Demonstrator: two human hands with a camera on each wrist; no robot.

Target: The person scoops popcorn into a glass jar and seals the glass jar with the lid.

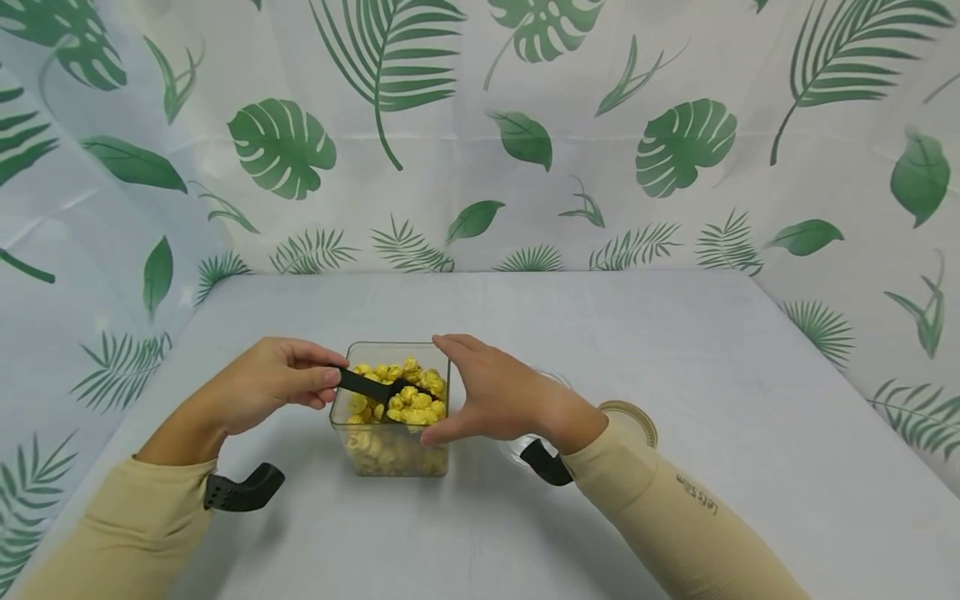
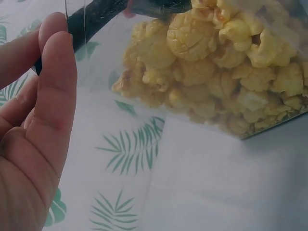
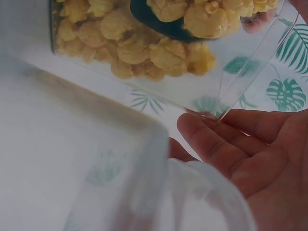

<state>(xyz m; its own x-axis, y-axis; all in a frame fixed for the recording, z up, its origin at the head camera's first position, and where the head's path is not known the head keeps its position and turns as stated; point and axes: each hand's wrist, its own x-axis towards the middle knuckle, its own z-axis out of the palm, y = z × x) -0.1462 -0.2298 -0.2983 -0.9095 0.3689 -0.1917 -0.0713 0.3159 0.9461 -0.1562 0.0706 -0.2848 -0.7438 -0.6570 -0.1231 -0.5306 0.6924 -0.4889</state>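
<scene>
Near the table's (image 1: 675,350) front edge stands a clear container (image 1: 390,454) of yellow popcorn (image 1: 408,400). Right hand (image 1: 498,396) steadies its right wall, fingers straight and together. Left hand (image 1: 270,383) pinches a black scoop (image 1: 371,387) lying in the popcorn.

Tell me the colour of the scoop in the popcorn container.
Black. The scoop, pinched by the left hand, shows best in the head view.

By my fingers, the box (image 1: 390,450) is clear shiny plastic, the scoop (image 1: 371,386) matt black plastic, the popcorn (image 1: 416,398) bumpy.
</scene>
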